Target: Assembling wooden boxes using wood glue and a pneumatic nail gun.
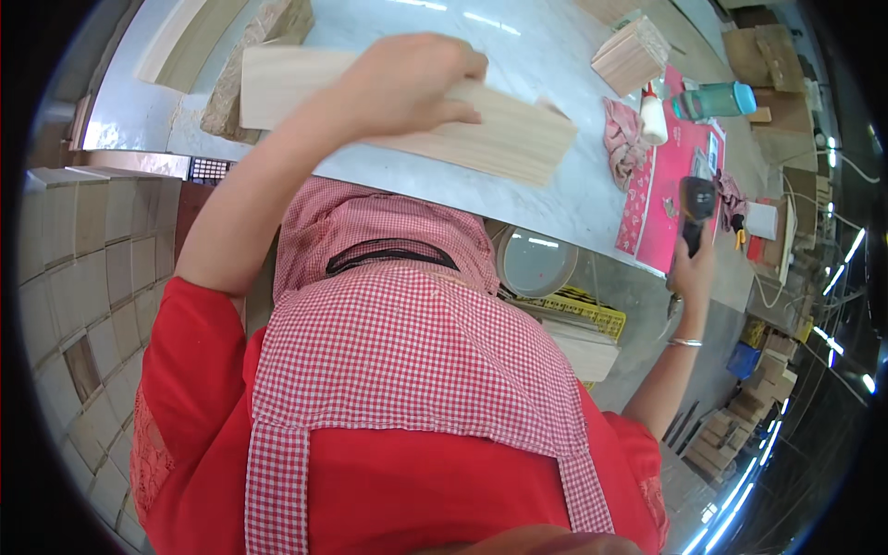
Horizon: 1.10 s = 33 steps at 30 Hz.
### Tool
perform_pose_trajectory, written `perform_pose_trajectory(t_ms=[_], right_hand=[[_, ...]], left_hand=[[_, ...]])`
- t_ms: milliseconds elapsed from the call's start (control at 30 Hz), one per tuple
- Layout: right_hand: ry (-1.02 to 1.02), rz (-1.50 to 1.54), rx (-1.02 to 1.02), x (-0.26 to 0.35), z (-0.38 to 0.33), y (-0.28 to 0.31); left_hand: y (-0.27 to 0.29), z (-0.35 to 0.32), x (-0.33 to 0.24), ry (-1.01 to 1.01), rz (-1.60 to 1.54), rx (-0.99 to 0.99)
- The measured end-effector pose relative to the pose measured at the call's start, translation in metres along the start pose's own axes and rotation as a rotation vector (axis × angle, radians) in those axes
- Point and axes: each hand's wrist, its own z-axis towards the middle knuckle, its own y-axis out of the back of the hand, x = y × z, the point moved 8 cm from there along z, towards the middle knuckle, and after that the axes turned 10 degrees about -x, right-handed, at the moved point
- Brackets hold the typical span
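A long pale wooden board (509, 134) lies across the near part of the table, under my left hand (416, 83). That hand is closed on the board from above, with the thumb and a fingertip showing at its right side. The board's left end reaches a rough-edged wooden piece (236, 88). Off to the right, my right hand (692, 268) is wrapped round the handle of a black handheld tool with a rounded head (697, 199). The tool is raised over the right edge of a pink printed sheet (661, 208); its exact kind does not show.
A pink cloth (625, 139), a white bottle (653, 120), a teal bottle (712, 101) and a block of stacked wood (632, 55) stand at the table's right. Stacked wooden pieces (92, 240) rise at my left. A round tub (536, 262) and a yellow crate (592, 313) sit below the table edge.
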Motion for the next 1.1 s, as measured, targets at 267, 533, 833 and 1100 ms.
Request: perform_pose_trajectory(t_ms=[267, 533, 833, 1100], right_hand=[[-0.226, -0.441, -0.121, -0.052, -0.039, -0.057], [0.081, -0.218, -0.478, 0.000, 0.016, -0.040], [-0.258, 0.093, -0.203, -0.030, 0.166, -0.173], [-0.306, 0.324, -0.555, -0.056, 0.152, -0.115]], left_hand=[[-0.061, -0.040, -0.039, -0.271, 0.137, -0.281], [-0.093, -0.060, -0.027, -0.146, 0.017, -0.117], [-0.106, -0.070, 0.006, 0.128, 0.291, 0.074], [-0.110, -0.081, 0.013, 0.147, 0.254, 0.062]])
